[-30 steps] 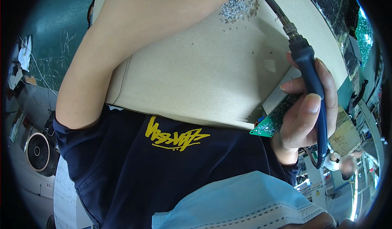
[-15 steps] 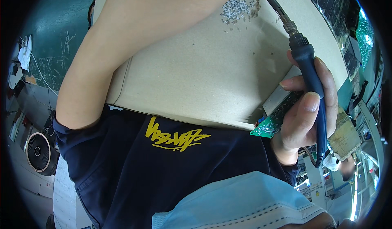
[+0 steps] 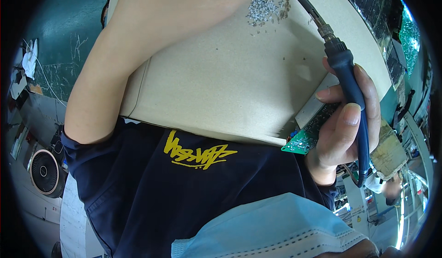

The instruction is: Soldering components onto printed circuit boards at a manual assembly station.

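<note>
My right hand [image 3: 343,131] is closed around the dark blue handle of a soldering iron [image 3: 341,64], whose tip points up and away at the top edge. Beneath that hand lies a green circuit board [image 3: 301,142] with small parts and a pale metal piece on it, partly hidden by the fingers. My left hand [image 3: 221,2] reaches across the far side of a tan cardboard sheet [image 3: 212,92]; its fingers run past the top edge, so what they hold is hidden. Close by it is a heap of small grey bits [image 3: 264,8], just left of the iron's tip.
A few dark specks dot the cardboard. At the far right stand another green circuit board [image 3: 409,37] and a worn tan block [image 3: 389,154]. A round black fan [image 3: 44,171] is at the left, beside a green work surface [image 3: 64,14]. Someone else is partly visible at the lower right.
The iron's tip has shifted very slightly to the left, and my left hand has moved a little the same way. My right hand keeps its grip.
</note>
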Demonstrator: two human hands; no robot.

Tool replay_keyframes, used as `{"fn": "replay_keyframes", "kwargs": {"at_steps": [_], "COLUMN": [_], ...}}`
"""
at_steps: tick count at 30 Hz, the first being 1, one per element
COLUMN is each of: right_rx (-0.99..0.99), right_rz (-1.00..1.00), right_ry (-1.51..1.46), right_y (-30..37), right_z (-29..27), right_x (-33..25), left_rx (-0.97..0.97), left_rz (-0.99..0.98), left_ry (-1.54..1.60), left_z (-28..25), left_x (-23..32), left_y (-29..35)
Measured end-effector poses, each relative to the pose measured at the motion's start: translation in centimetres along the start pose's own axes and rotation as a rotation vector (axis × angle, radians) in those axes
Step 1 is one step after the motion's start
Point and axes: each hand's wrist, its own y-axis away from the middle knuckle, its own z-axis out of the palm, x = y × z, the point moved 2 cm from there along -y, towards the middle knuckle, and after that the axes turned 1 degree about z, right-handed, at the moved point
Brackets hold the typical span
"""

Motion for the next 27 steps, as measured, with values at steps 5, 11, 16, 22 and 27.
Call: {"fn": "replay_keyframes", "kwargs": {"at_steps": [5, 11, 16, 22, 27], "right_rx": [0.062, 0.079, 0.409, 0.602, 0.812], "right_rz": [0.0, -0.142, -0.182, -0.405, -0.639], "right_ry": [-0.018, -0.133, -0.203, -0.291, -0.307], "right_y": [0.3, 3.2, 8.6, 14.1, 15.2], "right_z": [-0.3, -2.8, -4.5, -6.3, -5.9], "right_x": [-0.2, -0.2, 1.6, 8.9, 9.2], "left_rx": [0.014, 0.022, -0.023, -0.155, -0.226], "left_rz": [-0.01, -0.065, -0.059, 0.211, 0.198], "left_ry": [0.074, 0.212, -0.162, 0.107, 0.114], "left_z": [-0.1, -0.1, 1.7, 6.3, 9.0], "left_x": [-0.3, -0.3, 3.8, 10.0, 11.3], "left_y": [0.2, 0.6, 2.6, 4.1, 4.7]}}
